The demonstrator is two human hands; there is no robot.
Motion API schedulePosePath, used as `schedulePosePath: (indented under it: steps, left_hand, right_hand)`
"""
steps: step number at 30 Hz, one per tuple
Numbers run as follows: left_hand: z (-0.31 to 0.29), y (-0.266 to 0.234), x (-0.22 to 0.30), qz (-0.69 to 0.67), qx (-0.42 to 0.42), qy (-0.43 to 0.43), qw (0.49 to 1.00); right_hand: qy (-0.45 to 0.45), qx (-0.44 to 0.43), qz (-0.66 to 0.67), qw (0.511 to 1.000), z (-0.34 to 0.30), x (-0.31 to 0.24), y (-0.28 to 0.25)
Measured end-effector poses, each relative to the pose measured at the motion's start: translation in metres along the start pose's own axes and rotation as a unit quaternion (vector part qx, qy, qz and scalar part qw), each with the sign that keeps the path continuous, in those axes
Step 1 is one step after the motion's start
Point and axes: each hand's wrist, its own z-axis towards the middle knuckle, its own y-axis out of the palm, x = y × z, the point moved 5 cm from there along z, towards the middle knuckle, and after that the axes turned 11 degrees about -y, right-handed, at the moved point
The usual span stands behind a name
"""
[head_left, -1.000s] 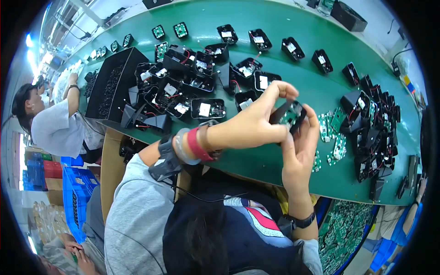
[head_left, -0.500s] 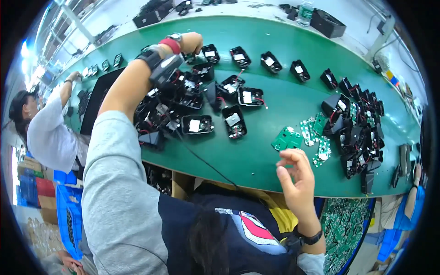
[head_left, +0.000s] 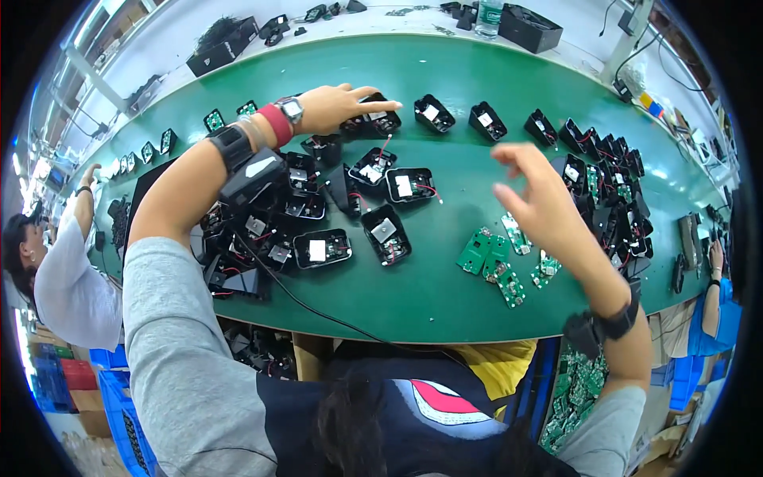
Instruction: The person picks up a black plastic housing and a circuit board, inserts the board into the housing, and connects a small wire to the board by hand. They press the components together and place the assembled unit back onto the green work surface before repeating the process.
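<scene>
My left hand stretches across the far side of the table, its fingers spread over a black plastic housing in the back row. Whether the fingertips touch that housing I cannot tell. In the air over the table's right half is my right hand, empty, with thumb and fingers apart. Below it lie several green circuit boards. Open black housings with white squares and red wires inside stand near the middle, among them one tilted housing and another lying flat.
A heap of black housings sits under my left forearm, and another pile stands at the right. A black cable runs across the table. Co-workers sit at both sides. A bin of green boards is below the front edge.
My left hand has gone from curled to spread and shifted right along the back row. My right hand has risen farther over the table. Some green boards lie differently.
</scene>
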Motion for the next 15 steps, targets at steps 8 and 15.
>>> schedulePosePath:
  steps: [8,15]
  left_hand:
    - [0.038,-0.001,0.012,-0.136,-0.014,0.051,0.989]
    - [0.058,0.000,0.022,-0.163,-0.046,0.039,0.985]
  right_hand:
    - [0.148,-0.142,-0.118,0.972,0.098,0.138,0.049]
    - [0.204,-0.074,-0.121,0.969,0.127,0.112,0.089]
